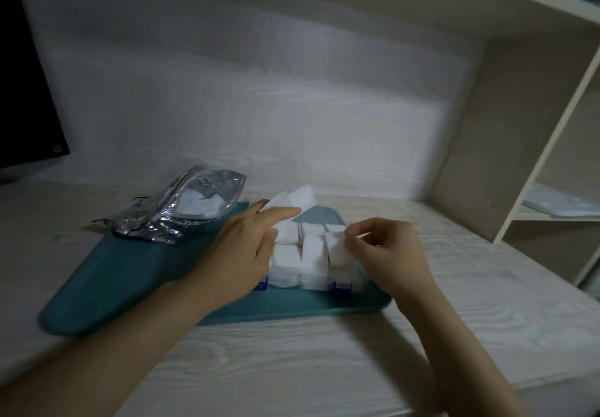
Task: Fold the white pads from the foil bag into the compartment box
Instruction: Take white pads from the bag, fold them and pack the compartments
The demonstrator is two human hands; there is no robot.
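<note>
A clear compartment box (311, 282) with blue clasps stands on a teal mat (130, 274), its cells stuffed with folded white pads (313, 251). My left hand (246, 248) lies over the box's left side, and its extended fingers hold a loose white pad (297, 200) up at the far edge. At the box's right side, the curled fingers of my right hand (386, 251) pinch a folded pad (337, 248). The crumpled foil bag (191, 210) lies open at the mat's far left, with white pads showing inside.
The mat sits on a pale wood-grain desk (292, 351). A dark monitor (22, 92) stands at the far left. To the right rises a shelf unit (506, 157), with a flat pale object (558, 204) on its lower shelf.
</note>
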